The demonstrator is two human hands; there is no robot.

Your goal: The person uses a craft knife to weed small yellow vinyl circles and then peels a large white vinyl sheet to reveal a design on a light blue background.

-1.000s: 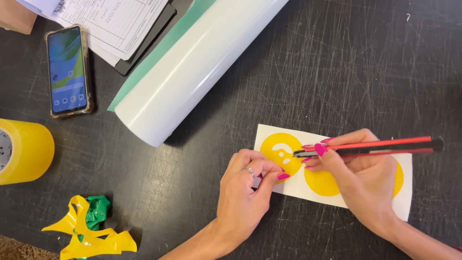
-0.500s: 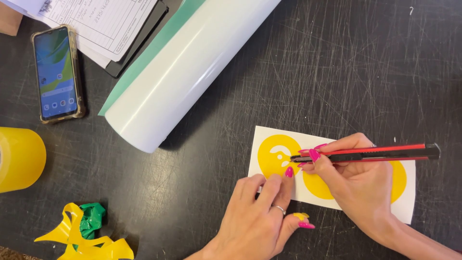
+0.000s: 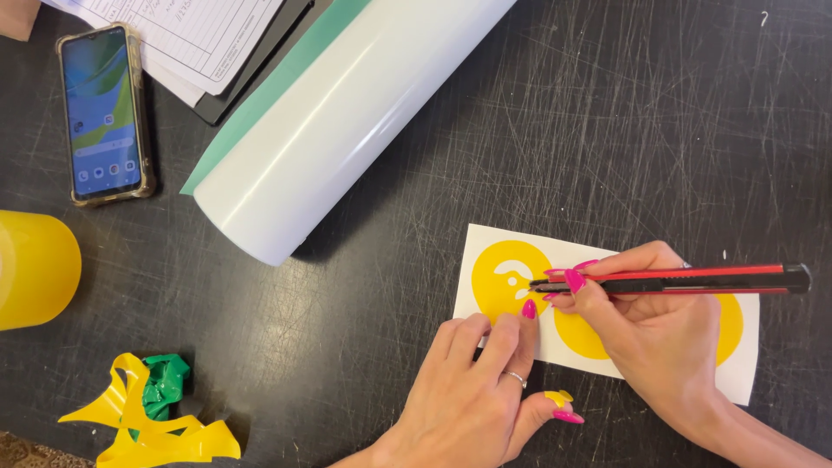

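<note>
A white sticker sheet (image 3: 485, 247) with round yellow decals lies on the black scratched table. My right hand (image 3: 659, 338) grips a red and black utility knife (image 3: 693, 279), its tip resting on the left yellow decal (image 3: 498, 282). My left hand (image 3: 477, 390) presses its fingertips on the sheet's lower edge just below that decal. A small yellow scrap (image 3: 557, 398) sticks to my left thumb. Both hands have pink nails.
A large white and green vinyl roll (image 3: 347, 113) lies diagonally at upper middle. A phone (image 3: 102, 113) and papers on a clipboard (image 3: 208, 43) are at upper left. A yellow roll (image 3: 35, 269) sits at the left edge, crumpled yellow and green scraps (image 3: 147, 407) at lower left.
My left hand slid from the sheet's left edge down below it, fingertips now pinning the lower edge. The knife tip stays on the left decal.
</note>
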